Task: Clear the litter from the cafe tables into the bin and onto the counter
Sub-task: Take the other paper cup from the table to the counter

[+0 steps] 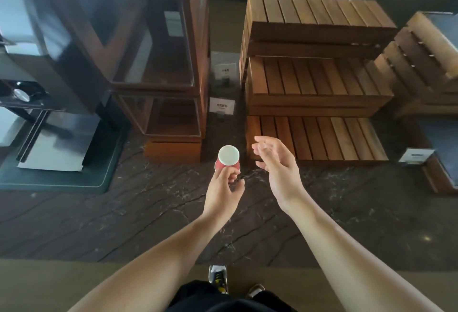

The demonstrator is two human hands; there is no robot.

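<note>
One red paper cup (227,160), white base up, so upside down, pinched low on its wall by my left hand (224,189) over the dark marble counter (148,212). I cannot tell whether the cup's rim has touched the stone or hangs just above it.

Left hand: thumb and first fingers closed on the cup, remaining fingers curled loosely.
Right hand (277,163): at the cup's 3 o'clock, just beside it, palm turned inward, fingers spread and slack, holding nothing.

Risks, as I judge them:
- The grip is a light pinch near the rim; thin paper wall could buckle or slip free and the cup roll on polished stone.
- Any dregs would run out of an inverted cup onto the counter.
- Glass-fronted wooden display case (171,113) stands at the cup's 11 o'clock, near; small card signs (222,106) at 12 o'clock could be knocked by a careless release.

Materials:
- Counter: brown marble, pale veining, glossy, hard.
- Slatted wooden risers (317,88), three stepped tiers at 1 o'clock, warm matte grain.
- Metal tray (52,148) on a dark green mat (104,173) at 9 o'clock, well apart.
- Cup: smooth tapered paper, round flat base.
</note>
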